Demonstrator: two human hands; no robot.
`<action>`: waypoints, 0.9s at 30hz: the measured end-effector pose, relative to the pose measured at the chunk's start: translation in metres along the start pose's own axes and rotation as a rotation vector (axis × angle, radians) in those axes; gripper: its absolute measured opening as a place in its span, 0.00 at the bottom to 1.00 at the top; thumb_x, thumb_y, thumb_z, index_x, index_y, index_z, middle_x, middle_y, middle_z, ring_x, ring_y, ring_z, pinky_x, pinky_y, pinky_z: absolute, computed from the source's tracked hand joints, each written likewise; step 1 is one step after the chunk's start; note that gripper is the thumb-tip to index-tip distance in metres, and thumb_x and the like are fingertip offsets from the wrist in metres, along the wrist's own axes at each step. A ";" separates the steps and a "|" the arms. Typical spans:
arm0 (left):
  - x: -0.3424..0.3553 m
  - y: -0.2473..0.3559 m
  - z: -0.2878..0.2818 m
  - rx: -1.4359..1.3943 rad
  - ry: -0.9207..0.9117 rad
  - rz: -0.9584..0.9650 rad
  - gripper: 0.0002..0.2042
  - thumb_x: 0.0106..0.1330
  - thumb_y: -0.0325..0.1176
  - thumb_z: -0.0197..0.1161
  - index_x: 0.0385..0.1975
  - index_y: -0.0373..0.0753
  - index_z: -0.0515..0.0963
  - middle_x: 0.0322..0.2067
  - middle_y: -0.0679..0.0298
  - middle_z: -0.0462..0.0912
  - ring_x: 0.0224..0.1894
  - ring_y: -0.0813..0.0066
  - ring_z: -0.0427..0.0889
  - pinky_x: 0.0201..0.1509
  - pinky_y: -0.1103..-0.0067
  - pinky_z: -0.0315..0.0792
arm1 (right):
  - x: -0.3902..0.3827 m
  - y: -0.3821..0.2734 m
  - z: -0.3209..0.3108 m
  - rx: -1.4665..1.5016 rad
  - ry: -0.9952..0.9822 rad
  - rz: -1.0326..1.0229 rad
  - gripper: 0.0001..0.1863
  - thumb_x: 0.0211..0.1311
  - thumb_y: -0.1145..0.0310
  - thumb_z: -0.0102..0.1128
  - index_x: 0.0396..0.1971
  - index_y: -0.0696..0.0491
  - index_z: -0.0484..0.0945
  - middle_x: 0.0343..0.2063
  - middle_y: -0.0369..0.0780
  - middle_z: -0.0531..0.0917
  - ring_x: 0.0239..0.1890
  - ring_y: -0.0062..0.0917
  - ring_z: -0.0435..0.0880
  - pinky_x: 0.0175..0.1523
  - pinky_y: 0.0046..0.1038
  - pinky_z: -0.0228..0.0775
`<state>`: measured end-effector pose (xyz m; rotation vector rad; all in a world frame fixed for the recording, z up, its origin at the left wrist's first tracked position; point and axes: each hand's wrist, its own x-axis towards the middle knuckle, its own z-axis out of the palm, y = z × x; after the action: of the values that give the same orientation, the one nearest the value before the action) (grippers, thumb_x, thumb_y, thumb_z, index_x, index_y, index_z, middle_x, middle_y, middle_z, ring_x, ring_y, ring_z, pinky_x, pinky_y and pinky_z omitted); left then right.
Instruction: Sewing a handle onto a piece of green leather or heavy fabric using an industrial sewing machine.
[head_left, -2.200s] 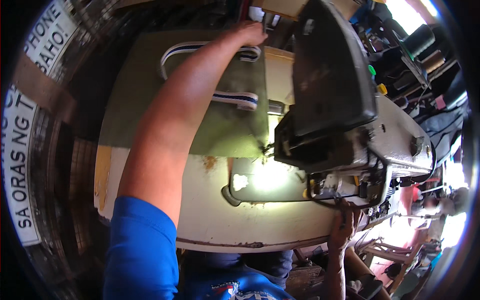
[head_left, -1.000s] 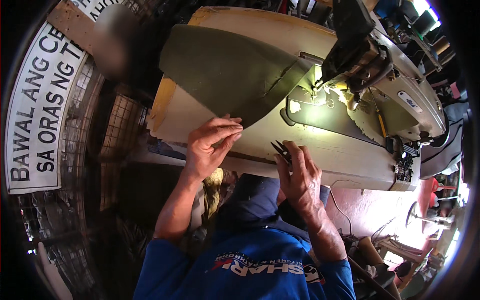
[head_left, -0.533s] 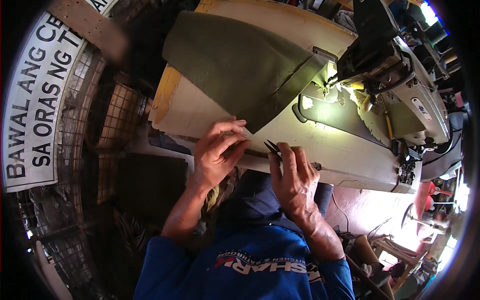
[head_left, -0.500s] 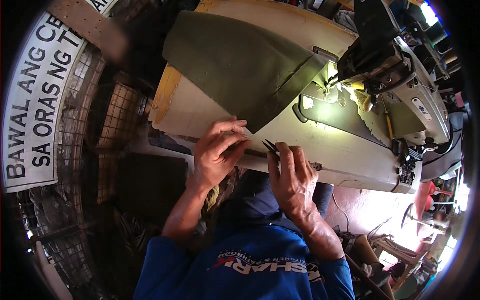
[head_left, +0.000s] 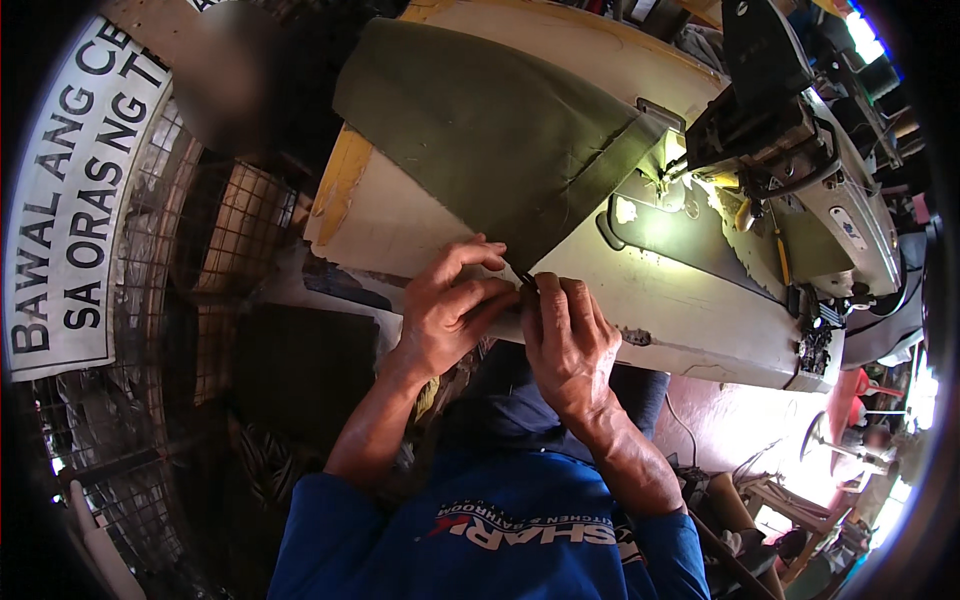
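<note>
A dark green piece of fabric (head_left: 480, 130) lies across the pale sewing table, its far right part under the needle area of a sewing machine (head_left: 790, 150). Close to the fabric's near corner, my left hand (head_left: 450, 310) has its thumb and fingertips pinched together; what they hold, if anything, is too small to make out. My right hand (head_left: 575, 345) grips small black pointed snips (head_left: 528, 281), mostly hidden by the fingers. Their tips are right at that corner, next to my left fingertips.
The table (head_left: 690, 325) has a worn front edge in front of my lap. A lit metal plate (head_left: 660, 225) surrounds the needle area. Beyond the table's left side stand a wire grid (head_left: 240, 225) and a white lettered sign (head_left: 75, 210). A fan (head_left: 835, 440) is at the right.
My right hand has moved left, bringing the snips to the fabric's corner. My left hand has shifted slightly right, so both hands' fingertips now nearly meet. The view has shifted a little.
</note>
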<state>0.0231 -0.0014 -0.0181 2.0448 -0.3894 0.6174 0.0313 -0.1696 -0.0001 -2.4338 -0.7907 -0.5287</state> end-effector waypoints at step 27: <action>0.091 -0.021 0.005 0.497 -0.575 0.449 0.25 0.51 0.20 0.61 0.54 0.37 0.76 0.51 0.61 0.73 0.56 0.61 0.72 0.64 0.67 0.68 | 0.040 0.075 -0.044 -0.007 -0.377 -0.015 0.28 0.49 0.71 0.61 0.55 0.54 0.75 0.31 0.45 0.80 0.31 0.39 0.82 0.34 0.38 0.73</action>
<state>0.1101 0.0026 0.0164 2.6291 -1.1490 0.3949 0.1002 -0.2304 0.0282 -2.5713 -0.9569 -0.0744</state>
